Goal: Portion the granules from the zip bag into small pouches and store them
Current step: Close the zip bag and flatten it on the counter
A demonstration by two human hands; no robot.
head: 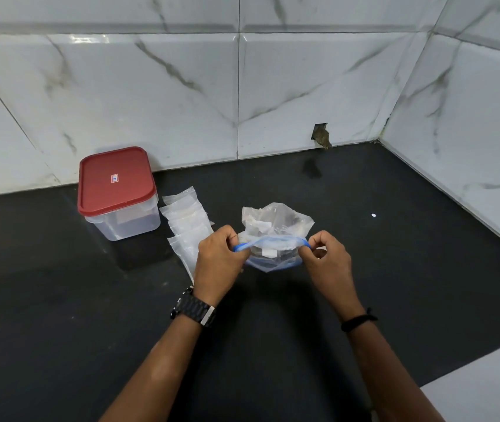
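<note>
Hands (218, 257) (325, 260) pinch zip bag (276, 233) mouth; lidded container (119, 193) beside pouches (188, 223).

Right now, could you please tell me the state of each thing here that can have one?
zip bag: held up at its blue zip rim, mouth partly open
left hand: pinches the rim's left end
right hand: pinches the rim's right end
storage box: red lid on, standing on the counter
small pouches: flat, fanned out beside the box
</note>
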